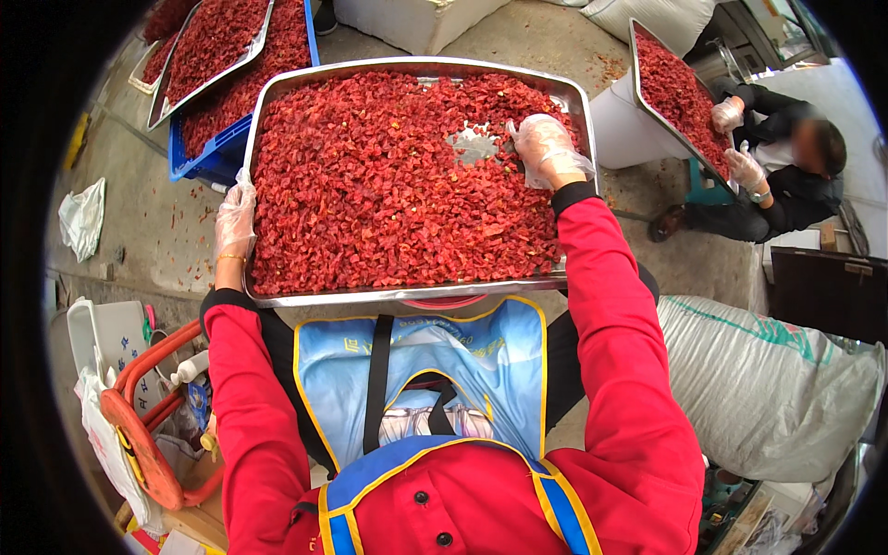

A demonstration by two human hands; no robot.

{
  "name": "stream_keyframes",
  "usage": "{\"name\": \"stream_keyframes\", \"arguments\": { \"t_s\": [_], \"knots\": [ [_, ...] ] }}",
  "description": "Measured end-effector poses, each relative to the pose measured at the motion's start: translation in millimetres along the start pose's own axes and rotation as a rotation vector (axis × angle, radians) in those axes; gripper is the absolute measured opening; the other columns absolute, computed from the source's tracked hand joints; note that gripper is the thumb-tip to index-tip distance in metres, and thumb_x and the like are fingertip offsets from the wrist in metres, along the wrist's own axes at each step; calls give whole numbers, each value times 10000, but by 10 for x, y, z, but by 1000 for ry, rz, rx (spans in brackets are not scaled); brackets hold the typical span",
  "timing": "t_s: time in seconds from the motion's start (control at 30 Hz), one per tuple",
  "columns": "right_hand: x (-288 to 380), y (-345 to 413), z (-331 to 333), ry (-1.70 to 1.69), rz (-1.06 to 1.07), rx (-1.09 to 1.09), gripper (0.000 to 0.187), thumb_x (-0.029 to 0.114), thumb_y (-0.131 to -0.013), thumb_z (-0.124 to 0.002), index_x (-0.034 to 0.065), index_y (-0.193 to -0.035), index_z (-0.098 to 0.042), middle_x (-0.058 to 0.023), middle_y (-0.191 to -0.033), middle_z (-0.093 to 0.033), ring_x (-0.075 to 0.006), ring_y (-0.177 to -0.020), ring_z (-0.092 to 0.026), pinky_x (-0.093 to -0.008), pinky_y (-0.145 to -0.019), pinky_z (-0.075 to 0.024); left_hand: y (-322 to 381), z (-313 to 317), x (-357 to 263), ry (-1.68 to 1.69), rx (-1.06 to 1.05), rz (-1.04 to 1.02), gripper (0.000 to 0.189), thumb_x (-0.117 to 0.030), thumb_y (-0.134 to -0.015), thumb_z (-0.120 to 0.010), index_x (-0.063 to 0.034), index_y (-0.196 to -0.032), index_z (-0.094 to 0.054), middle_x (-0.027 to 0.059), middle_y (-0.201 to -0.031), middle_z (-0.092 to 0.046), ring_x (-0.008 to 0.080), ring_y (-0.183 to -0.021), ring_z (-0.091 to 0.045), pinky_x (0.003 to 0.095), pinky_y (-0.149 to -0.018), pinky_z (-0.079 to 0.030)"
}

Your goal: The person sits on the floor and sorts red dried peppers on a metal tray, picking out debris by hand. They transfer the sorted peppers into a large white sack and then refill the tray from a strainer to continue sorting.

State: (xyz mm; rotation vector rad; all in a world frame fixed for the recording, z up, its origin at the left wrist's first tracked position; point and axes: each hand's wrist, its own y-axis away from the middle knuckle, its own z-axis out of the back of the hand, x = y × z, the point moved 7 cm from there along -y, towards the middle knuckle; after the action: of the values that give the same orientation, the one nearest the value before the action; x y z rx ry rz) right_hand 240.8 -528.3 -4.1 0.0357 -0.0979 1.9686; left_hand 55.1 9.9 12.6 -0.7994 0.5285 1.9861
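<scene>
A large rectangular metal tray (444, 64) lies before me, spread with chopped red pieces (374, 187) that look like dried chili. My left hand (236, 214), in a clear plastic glove, grips the tray's left rim. Toward the right end, my right hand (548, 149), gloved the same way, rests palm down among the pieces. Its fingertips are partly hidden, so whether they pinch any is unclear. Beside that hand, a patch of bare tray bottom (475, 146) shows through. Small pale bits are scattered among the red.
A blue plastic crate (215, 149) with red pieces and a smaller tray (258, 48) stand at the upper left. A gloved person (784, 159) sits by another tray (637, 69) at the right. A stuffed white sack (763, 395) and an orange-red metal frame (149, 451) flank me.
</scene>
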Motion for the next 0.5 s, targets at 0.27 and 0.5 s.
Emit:
{"name": "stream_keyframes", "arguments": {
  "t_s": [0.27,0.5],
  "knots": [
    [-239,522,404,-1602,-351,136,115,181,-900,-640,122,-809,-602,-24,-792,-633,-80,-660,-539,-231,-574,-396,20,-7,-5,13,34,-9,533,-492,-1050,-523,-61,-1350,-614,138,-1182,-707,234,-1050,-631,351,-974,-463],
    [-492,799,560,-1572,-360,201,86,158,-926,-664,74,-943,-663,-3,-823,-640,-71,-644,-577,-209,-583,-432,35,18,-46,-24,24,-5,531,-482,-1051,-530,-61,-1364,-610,122,-1205,-709,217,-1056,-632,341,-974,-460]
  ]
}}
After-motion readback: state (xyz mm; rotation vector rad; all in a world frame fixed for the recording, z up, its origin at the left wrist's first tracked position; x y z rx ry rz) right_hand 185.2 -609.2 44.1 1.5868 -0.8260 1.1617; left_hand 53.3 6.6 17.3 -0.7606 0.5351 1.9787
